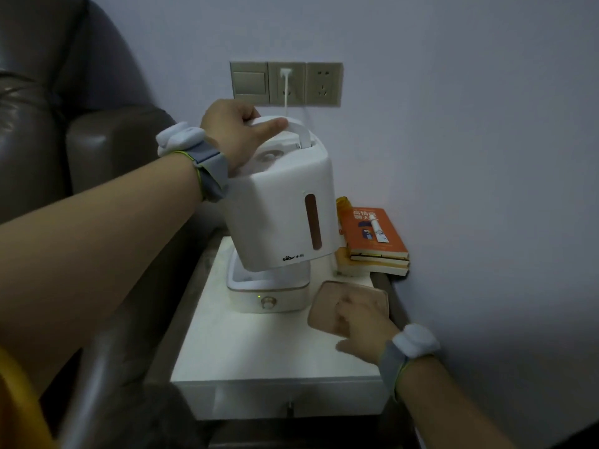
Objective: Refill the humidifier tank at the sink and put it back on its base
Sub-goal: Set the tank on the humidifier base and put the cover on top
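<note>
The white humidifier tank [278, 202] hangs tilted just above its base [269, 294], its lower edge still over the base's open top. My left hand [236, 128] is closed around the tank's white carry handle. The base stands on a white bedside table [259, 348], with a lit green light and a round knob on its front. My right hand [359, 325] rests flat, fingers apart, on a brown rectangular lid-like object [327, 298] to the right of the base. It holds nothing.
Orange books [372, 241] with a small white tube on top lie stacked at the table's back right against the wall. A white plug and cord [286, 85] hang from the wall socket behind the tank. A dark leather headboard [64, 124] rises on the left.
</note>
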Action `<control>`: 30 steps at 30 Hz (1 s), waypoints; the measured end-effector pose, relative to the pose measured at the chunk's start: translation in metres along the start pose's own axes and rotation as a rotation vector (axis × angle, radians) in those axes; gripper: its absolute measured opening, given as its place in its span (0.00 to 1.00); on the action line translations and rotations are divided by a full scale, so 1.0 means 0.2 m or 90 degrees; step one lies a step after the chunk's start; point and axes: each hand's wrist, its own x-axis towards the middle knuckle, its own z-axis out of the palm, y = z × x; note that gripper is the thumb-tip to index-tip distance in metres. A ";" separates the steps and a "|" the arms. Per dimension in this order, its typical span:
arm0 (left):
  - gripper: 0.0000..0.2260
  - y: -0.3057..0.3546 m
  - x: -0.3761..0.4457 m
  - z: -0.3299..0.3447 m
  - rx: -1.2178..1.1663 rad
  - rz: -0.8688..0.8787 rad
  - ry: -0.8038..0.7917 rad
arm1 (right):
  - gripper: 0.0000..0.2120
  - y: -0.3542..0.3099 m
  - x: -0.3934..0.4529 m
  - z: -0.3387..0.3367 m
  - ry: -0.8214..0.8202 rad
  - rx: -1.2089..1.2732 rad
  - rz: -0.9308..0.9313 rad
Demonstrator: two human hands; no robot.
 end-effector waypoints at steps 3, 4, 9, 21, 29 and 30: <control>0.20 0.04 -0.01 0.02 -0.008 0.012 0.003 | 0.16 -0.01 -0.06 -0.15 0.241 0.291 0.049; 0.21 0.05 -0.02 0.03 -0.007 0.016 -0.002 | 0.18 -0.02 -0.09 -0.22 0.260 0.451 0.085; 0.19 0.04 -0.03 0.06 -0.003 0.031 -0.015 | 0.46 -0.10 0.00 -0.52 0.070 0.985 0.071; 0.15 -0.02 -0.01 0.00 0.025 0.050 -0.091 | 0.20 -0.35 0.20 -1.00 0.390 0.698 -0.025; 0.09 -0.03 0.01 0.01 0.084 0.096 -0.150 | 0.03 -0.42 0.34 -1.05 0.305 0.784 0.014; 0.07 -0.03 0.01 0.00 0.083 0.106 -0.152 | 0.04 -0.42 0.35 -1.06 0.317 0.789 0.018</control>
